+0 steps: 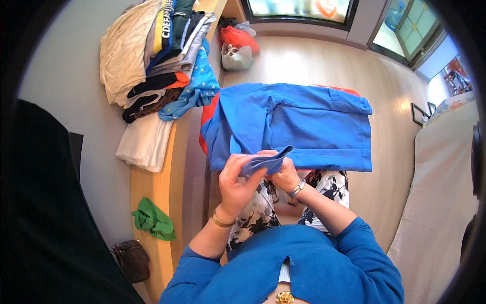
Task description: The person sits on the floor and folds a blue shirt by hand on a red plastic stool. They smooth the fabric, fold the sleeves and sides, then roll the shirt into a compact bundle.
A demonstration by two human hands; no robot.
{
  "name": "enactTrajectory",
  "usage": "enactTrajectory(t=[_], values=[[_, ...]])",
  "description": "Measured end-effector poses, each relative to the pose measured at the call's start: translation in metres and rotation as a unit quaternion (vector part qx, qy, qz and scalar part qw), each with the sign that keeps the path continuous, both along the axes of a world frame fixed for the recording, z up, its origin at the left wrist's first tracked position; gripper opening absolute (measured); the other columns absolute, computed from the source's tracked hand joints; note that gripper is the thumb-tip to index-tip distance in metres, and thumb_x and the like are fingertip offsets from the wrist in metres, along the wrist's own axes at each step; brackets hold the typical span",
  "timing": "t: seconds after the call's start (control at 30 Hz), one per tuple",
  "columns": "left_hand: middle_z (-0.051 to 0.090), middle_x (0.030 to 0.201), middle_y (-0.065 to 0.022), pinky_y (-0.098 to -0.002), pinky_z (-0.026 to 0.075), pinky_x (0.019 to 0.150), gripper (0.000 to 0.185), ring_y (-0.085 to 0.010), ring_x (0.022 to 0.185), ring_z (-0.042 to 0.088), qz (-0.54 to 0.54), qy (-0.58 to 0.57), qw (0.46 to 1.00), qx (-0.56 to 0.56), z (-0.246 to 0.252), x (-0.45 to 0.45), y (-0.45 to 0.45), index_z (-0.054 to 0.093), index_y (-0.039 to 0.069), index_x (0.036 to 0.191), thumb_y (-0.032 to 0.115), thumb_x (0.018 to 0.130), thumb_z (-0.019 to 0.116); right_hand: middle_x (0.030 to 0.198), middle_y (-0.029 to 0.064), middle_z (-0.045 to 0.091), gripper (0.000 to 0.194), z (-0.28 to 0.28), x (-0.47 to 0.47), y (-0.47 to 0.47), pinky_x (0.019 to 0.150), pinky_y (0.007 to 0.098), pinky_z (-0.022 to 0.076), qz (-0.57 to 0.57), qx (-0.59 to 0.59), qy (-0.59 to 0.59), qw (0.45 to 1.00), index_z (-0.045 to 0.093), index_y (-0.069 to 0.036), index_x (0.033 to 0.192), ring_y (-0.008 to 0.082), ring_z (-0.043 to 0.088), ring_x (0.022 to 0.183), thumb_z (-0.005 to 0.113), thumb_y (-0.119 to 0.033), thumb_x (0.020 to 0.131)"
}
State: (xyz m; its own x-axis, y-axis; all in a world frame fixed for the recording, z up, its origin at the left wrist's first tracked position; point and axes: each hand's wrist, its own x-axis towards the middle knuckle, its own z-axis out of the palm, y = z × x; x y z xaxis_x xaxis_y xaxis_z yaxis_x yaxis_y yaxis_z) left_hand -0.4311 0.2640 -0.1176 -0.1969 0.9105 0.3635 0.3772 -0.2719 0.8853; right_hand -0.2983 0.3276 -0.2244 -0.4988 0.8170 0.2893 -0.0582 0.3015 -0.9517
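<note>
A blue garment (pixel 315 127), a jacket by its look, lies spread over something red (pixel 205 117) in front of my knees. At its near edge, both my hands are closed on one folded flap of blue cloth (pixel 265 163). I cannot tell whether this flap is a collar or a cuff. My left hand (pixel 237 178) pinches it from the left, thumb on the near side and fingers behind. My right hand (pixel 284 174) grips its right part from below, the fingers partly hidden by the cloth. Creases run across the garment's left side, while its right side lies flatter.
On the wooden ledge (pixel 152 186) at left stand a tall stack of folded clothes (pixel 129 49), folded white cloth (pixel 146 140), a bunched green cloth (pixel 153 220) and a brown bag (pixel 131 260). Plastic bags (pixel 239 43) sit beyond. A pale cover (pixel 429 171) drapes furniture at right.
</note>
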Motion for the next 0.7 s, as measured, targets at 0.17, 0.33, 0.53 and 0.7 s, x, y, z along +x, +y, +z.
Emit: enactTrajectory(t=[0.17,0.33,0.53,0.7], values=[[0.040,0.139,-0.0145,-0.0304,0.042,0.093,0.096,-0.0180,0.108,0.053,-0.045,0.009,0.999,0.005,-0.006,-0.021,-0.020,0.024,0.004,0.144,0.005,0.067,0.081,0.101,0.0163,0.066,0.029,0.045,0.015,-0.019,0.080,0.0350,0.0516,0.004,0.041,-0.031,0.999,0.066,-0.003,0.104,0.0318,0.065,0.092,0.061,-0.001,0.076],[0.052,0.130,-0.0133,-0.0383,0.040,0.101,0.058,-0.0272,0.117,0.053,-0.054,0.139,0.988,0.041,-0.025,-0.039,-0.024,0.046,0.003,0.129,0.016,0.078,0.072,0.102,0.0154,0.065,0.031,0.077,0.009,-0.041,0.081,0.0376,0.0504,0.047,0.097,-0.021,0.994,0.064,-0.003,0.106,0.0320,0.063,0.093,0.062,0.001,0.075],[0.069,0.095,-0.0084,-0.0374,0.045,0.094,0.023,-0.0239,0.105,0.060,-0.002,0.031,0.999,-0.020,-0.030,-0.057,-0.041,0.065,0.000,0.099,-0.003,0.076,0.067,0.106,0.0173,0.062,0.046,0.071,0.024,-0.032,0.085,0.0402,0.0479,0.070,0.136,-0.054,0.987,0.055,-0.001,0.119,0.0329,0.060,0.097,0.072,-0.014,0.078],[0.064,0.105,-0.0057,-0.0333,0.045,0.093,0.030,-0.0181,0.102,0.058,0.152,-0.272,0.950,-0.021,-0.023,-0.077,-0.053,0.060,0.001,0.111,-0.002,0.081,0.067,0.106,0.0157,0.062,0.041,0.015,0.073,0.039,0.091,0.0423,0.0448,-0.122,0.289,-0.234,0.920,0.058,-0.004,0.110,0.0338,0.058,0.102,0.071,-0.012,0.072]])
